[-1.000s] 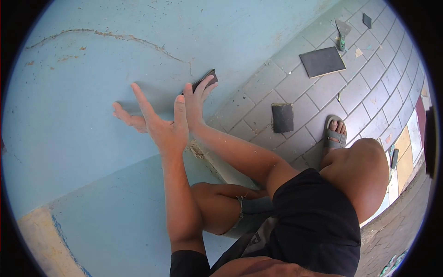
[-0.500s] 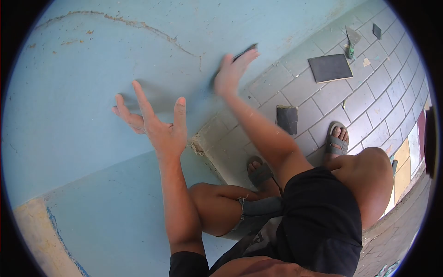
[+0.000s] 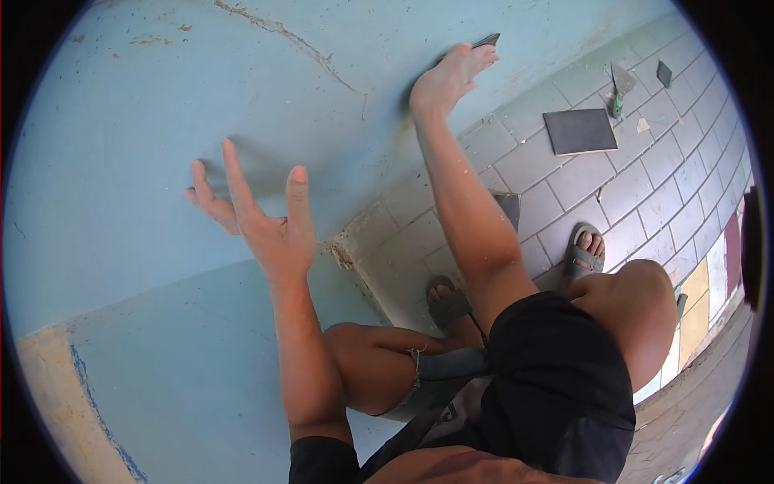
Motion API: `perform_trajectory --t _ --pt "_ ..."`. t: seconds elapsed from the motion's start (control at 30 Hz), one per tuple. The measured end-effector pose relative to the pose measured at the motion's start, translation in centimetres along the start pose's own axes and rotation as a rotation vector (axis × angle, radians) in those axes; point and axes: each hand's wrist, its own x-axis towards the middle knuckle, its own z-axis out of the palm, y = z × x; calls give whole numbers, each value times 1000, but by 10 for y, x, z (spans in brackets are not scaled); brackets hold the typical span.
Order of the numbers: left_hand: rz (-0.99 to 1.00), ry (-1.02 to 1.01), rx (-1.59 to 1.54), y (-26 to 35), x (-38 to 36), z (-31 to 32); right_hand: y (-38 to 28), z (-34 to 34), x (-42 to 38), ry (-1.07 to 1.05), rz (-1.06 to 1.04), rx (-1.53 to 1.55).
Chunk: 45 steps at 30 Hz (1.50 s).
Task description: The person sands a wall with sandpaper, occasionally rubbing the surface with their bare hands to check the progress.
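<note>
Right hand (image 3: 448, 78) slid sandpaper (image 3: 486, 39) farther up wall (image 3: 121, 161), left hand (image 3: 258, 218) stays braced

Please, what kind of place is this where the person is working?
Probably a wall under repair or repainting, perhaps outdoors. The light blue painted wall is cracked, the ground is grey paving, and a putty knife and a dark sanding sheet lie there. The right hand presses sandpaper to the wall.

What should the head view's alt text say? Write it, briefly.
A right hand presses a dark sanding sheet flat against a cracked pale blue wall. The left hand braces open against the wall; more dark sheets lie on the grey tiled floor.
</note>
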Motion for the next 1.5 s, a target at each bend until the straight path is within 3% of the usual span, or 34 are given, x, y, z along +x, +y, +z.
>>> perform_trajectory --t 0.03,0.1,0.17,0.27,0.33,0.43,0.6,0.7,0.83,0.93,1.07,1.17,1.3,1.4,1.5 --pt "1 33 -28 -2 1 2 -6 3 7 65 -13 8" --pt "34 76 -63 3 8 11 4 3 -78 -223 -330 -93" --pt "8 112 44 16 5 25 36 -9 -132 -554 -420 -261" --pt "-11 93 -43 16 6 21 25 -16 -92 -455 -450 -277" --pt "13 60 -16 7 1 7 -17 -8 -38 -213 -419 -85" --pt "57 77 -33 -2 2 5 -51 -11 3 -137 -451 -85" --pt "23 130 -9 -7 2 19 56 -9 -108 -359 -536 -337" --pt "42 115 83 -14 3 24 37 -26 -104 -460 -427 -329" --pt "-28 131 89 -21 -2 23 -47 -19 -19 -224 -421 -162" --pt "-76 139 114 -26 -1 26 -60 -12 -5 -157 -471 -132" --pt "-162 167 211 -35 3 52 34 -18 -111 -378 -491 -311" --pt "-136 190 298 -43 4 61 35 -30 -112 -486 -434 -376" --pt "-130 157 237 -40 3 57 -38 -18 -21 -186 -491 -236" --pt "-117 157 258 -44 1 59 -42 -6 -22 -128 -460 -167" --pt "-115 217 223 -46 6 70 18 -10 -105 -331 -484 -260"
